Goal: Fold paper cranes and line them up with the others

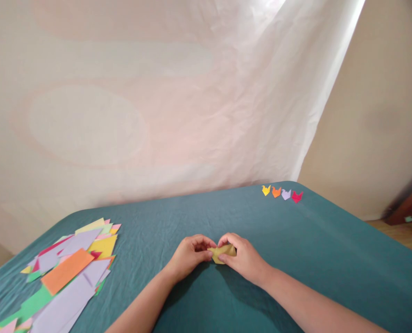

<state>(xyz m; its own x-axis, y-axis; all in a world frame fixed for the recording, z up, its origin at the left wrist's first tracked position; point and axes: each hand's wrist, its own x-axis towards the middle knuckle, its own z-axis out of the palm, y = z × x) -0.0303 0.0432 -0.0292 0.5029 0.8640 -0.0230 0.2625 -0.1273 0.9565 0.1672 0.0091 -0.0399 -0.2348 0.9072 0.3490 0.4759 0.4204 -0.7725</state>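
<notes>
A small folded piece of mustard-yellow paper (222, 252) rests low over the teal tablecloth (296, 249), near the middle of the table. My left hand (190, 253) pinches its left end with curled fingers. My right hand (242, 256) covers and grips its right side, fingers bent over the top. Both forearms reach in from the bottom edge.
A loose heap of coloured paper sheets and offcuts (67, 273) lies at the table's left front. Several small folded paper figures (282, 193), yellow, orange, lilac and red, stand in a row at the far right edge. A white sheet hangs behind the table.
</notes>
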